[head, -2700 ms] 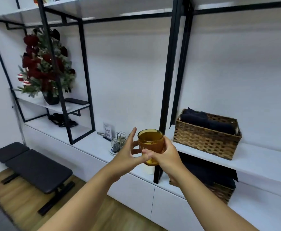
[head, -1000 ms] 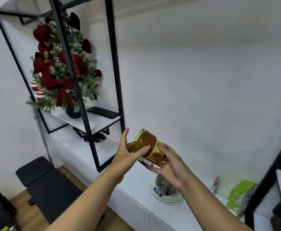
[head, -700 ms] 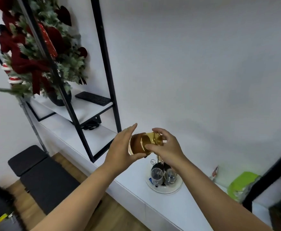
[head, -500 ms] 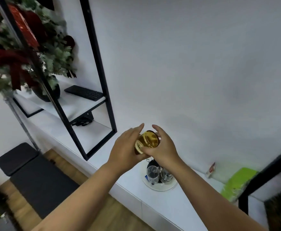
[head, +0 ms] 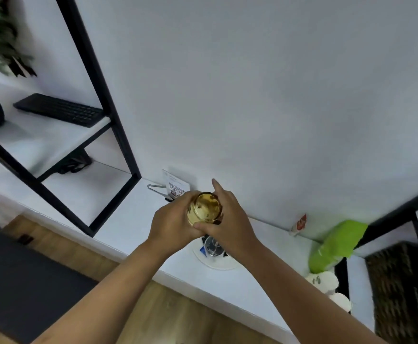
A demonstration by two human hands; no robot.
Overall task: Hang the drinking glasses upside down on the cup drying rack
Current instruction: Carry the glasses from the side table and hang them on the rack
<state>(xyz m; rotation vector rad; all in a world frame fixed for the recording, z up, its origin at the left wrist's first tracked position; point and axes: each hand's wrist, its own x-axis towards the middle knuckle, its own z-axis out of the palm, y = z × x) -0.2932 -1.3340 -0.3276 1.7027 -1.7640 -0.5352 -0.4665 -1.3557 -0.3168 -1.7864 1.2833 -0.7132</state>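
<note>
While you hold the amber drinking glass (head: pixel 204 211) base-up between both hands at the centre of the frame, its mouth points down toward the round white cup drying rack (head: pixel 213 261) just below, and most of that rack is hidden behind your wrists. Your left hand (head: pixel 172 225) wraps the near-left side of the glass, and your right hand (head: pixel 229 225) clasps the right side with the thumb across the front and the index finger lifted off. A clear glass (head: pixel 212 244) already hangs upside down on the rack, showing in the gap under your palms.

The main risk, as I judge it, is that you lower blind: your own hands cover the pegs, so the rim could strike a peg tip or knock the clear glass instead of slipping over a free peg. Smooth glass held only at its sides could also slide out if either hand lets go before a peg takes the weight. A hard push might shift the rack on the white counter (head: pixel 133 219).

Further out, a small card with a printed code (head: pixel 177 187) leans against the wall above your hands, a green packet (head: pixel 337 244) lies at lower right, and a black keyboard (head: pixel 59 112) sits on the shelf at upper left.
</note>
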